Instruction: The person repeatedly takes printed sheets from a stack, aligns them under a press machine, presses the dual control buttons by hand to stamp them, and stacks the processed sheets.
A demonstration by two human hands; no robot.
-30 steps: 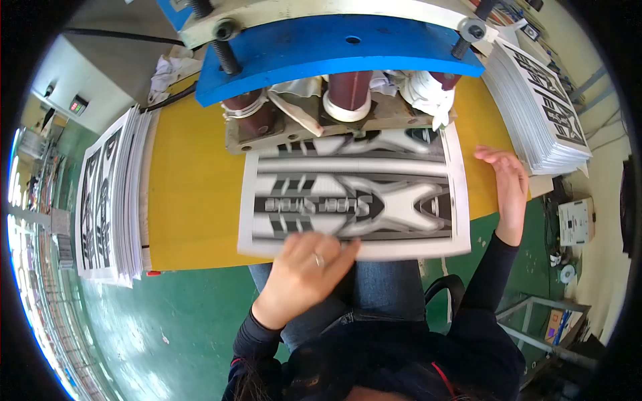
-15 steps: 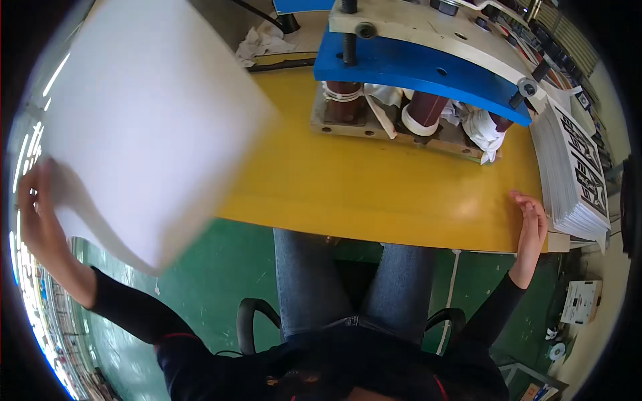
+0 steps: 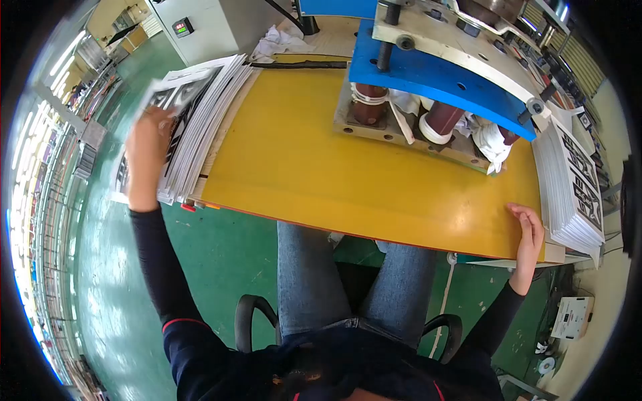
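Note:
My left hand (image 3: pixel 148 157) is over the left stack of printed sheets (image 3: pixel 210 100), its fingers bent and slightly blurred. It seems to grip the top printed sheet (image 3: pixel 122 175), whose outer edges are smeared by motion; the fingertips are partly hidden. At the front right of the yellow tabletop (image 3: pixel 301 160), my right hand (image 3: pixel 528 230) rests by the edge with its fingers loosely extended and nothing in them. Close beside it stands the right stack of printed sheets (image 3: pixel 578 180), showing black lettering on top.
A press fixture with a blue plate (image 3: pixel 428 73), a pale metal plate (image 3: pixel 455 40) and brown posts (image 3: pixel 441 120) wrapped in white cloth occupies the back right. Behind the table are a crumpled cloth (image 3: pixel 281 41) and a grey cabinet (image 3: pixel 200 27). Chair armrests (image 3: pixel 254 314) flank my legs.
The large white sheet that my left hand held raised at the left is down out of the way. That hand has moved right, over the now visible left stack. My right hand stays by the edge.

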